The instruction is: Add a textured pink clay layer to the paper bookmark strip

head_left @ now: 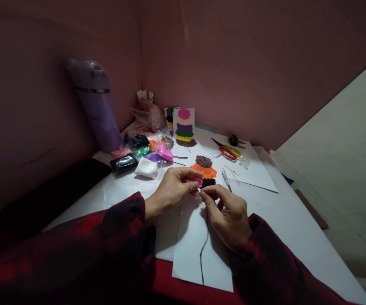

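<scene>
Between the thumb and fingers of my left hand is a lump of pink clay. My right hand is closed in a pinch close to that lump; whatever its fingertips grip is too small to make out. Both hands hover over a white card lying on the table. At the card's far end are a brown clay patch, textured orange clay and a black clay band, partly hidden by my hands. A dark wavy line runs down to the near edge.
Bagged clay is heaped at left, with a black packet and a white packet. A purple bottle stands behind. A finished striped card leans at the back. Scissors and a metal-handled tool lie right.
</scene>
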`<action>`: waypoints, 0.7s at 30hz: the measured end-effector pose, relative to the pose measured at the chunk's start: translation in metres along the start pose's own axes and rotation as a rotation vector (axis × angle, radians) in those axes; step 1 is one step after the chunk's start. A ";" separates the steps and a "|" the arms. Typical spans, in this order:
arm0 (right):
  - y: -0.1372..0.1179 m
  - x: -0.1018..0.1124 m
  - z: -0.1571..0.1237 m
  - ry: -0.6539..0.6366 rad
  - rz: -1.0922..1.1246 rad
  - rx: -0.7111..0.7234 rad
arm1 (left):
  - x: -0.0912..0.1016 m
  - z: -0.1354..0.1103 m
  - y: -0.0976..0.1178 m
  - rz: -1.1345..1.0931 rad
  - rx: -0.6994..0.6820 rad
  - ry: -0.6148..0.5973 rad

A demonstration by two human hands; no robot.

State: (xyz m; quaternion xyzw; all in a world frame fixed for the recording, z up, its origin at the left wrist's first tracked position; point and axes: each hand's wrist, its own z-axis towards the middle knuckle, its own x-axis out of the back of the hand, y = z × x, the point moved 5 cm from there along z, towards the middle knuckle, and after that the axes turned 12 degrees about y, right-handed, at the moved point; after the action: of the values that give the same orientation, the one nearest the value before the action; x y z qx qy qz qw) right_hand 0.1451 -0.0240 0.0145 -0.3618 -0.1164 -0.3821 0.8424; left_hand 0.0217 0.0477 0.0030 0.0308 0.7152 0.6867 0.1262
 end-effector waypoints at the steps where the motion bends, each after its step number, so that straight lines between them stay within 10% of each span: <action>1: 0.000 0.000 0.000 -0.002 -0.003 -0.003 | 0.000 0.000 0.000 -0.005 0.000 0.002; 21: 0.000 -0.001 0.000 -0.017 -0.006 -0.014 | 0.000 -0.001 0.000 -0.006 0.006 -0.014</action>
State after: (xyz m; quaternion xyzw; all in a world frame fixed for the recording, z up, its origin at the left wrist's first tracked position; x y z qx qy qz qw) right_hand 0.1451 -0.0236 0.0139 -0.3706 -0.1217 -0.3825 0.8376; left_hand 0.0212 0.0469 0.0031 0.0339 0.7166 0.6838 0.1331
